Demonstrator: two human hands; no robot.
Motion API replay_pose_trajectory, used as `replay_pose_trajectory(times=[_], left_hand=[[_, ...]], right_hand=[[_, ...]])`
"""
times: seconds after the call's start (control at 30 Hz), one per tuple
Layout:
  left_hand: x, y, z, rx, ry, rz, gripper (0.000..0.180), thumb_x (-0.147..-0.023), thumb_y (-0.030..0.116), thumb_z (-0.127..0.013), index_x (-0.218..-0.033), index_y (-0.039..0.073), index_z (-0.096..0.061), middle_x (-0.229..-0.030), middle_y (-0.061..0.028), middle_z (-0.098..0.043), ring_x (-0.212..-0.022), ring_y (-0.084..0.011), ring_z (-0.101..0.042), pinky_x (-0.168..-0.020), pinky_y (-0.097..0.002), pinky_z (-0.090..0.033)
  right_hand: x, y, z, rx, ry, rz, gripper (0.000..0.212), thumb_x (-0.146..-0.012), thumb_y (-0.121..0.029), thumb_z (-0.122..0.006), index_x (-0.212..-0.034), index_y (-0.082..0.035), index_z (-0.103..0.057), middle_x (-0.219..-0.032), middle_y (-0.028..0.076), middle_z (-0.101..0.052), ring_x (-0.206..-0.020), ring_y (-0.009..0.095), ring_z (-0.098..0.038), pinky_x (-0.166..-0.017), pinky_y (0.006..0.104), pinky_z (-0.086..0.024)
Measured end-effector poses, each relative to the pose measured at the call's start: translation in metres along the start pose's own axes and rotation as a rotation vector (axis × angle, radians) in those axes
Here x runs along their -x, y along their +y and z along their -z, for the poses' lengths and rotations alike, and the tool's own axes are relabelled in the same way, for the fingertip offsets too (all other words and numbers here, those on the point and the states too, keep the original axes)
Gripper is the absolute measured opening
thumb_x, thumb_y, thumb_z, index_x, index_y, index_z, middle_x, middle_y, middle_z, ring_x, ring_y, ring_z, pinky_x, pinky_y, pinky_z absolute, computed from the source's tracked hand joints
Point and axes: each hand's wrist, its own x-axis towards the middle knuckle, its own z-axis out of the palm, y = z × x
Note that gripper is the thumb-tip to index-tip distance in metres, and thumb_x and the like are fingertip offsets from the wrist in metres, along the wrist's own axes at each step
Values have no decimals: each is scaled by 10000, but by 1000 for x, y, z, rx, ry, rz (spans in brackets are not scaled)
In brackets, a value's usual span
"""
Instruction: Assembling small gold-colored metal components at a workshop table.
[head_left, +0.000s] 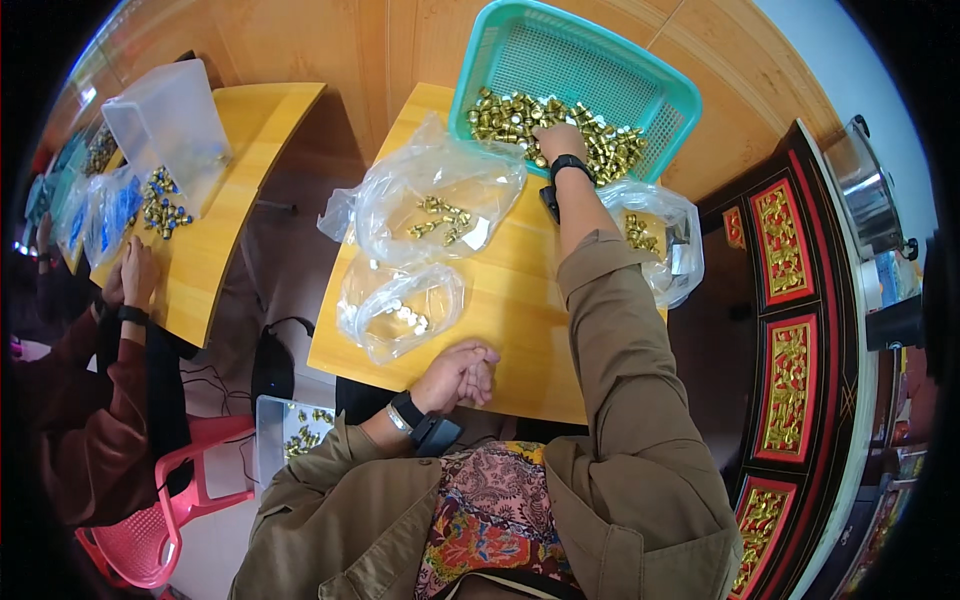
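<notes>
My right arm reaches forward over the table, and my right hand [562,143] is inside a turquoise plastic basket [685,105]. Its fingers curl down at the heap of small brass-coloured fittings [610,150]; whatever they grip is hidden. By the table's near edge, my left hand [462,375] is closed, its fingers folded in, and I cannot see what is inside them. Just beyond it lies a clear bag [445,300] with several small white pieces [408,318]. Farther off, a larger clear bag [385,215] holds brass fittings [442,220].
Right of my forearm sits another bag [685,225] of fittings. A tub [268,440] with fittings stands low at left, near a pink chair [205,490]. Another person's hands [135,275] rest at the left table [210,280], near a translucent bin [170,120]. A carved cabinet [785,390] stands at right.
</notes>
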Motion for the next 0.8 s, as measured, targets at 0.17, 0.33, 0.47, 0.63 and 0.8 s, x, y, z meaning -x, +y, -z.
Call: replay_pose_trajectory(times=[0.17,0.33,0.47,0.63,0.8], left_hand=[[14,-14,-10,-26,11,-17,274,-933,262,-397,-1016,23,-500,-643,-96,-572,-535,-199,-587,-497,-280,-502],[28,-28,-29,-26,11,0,276,-934,264,-403,-1014,23,-511,-645,-87,-586,-540,-192,-596,-507,-272,-513],[26,-26,-38,-22,15,19,266,-934,269,-395,-1006,39,-509,-642,-82,-580,-550,-193,-597,-505,-278,-505],[9,-9,-26,-14,12,32,263,-924,284,-412,-1001,51,-506,-642,-82,-577,-571,-193,-600,-505,-281,-500],[-6,1,-8,-2,-13,37,258,-913,279,-429,-1000,50,-509,-644,-82,-575,-557,-192,-590,-515,-285,-500]], right_hand=[[22,9,30,-66,-47,-68,299,-788,-206,-493,-848,27,-670,-947,226,-635,-871,358,-617,-756,416,-501],[55,10,57,-46,-90,-82,341,-777,-300,-503,-879,-23,-673,-975,185,-640,-884,352,-604,-806,446,-476],[38,24,38,-36,-66,-38,364,-777,-336,-510,-908,-37,-672,-994,177,-638,-897,354,-604,-804,446,-475],[16,2,20,-27,-19,-74,382,-752,-360,-570,-882,-17,-681,-946,178,-652,-898,353,-612,-804,421,-484],[-3,-5,2,-35,17,-89,428,-722,-383,-603,-867,13,-677,-959,214,-640,-893,350,-619,-805,413,-487]])
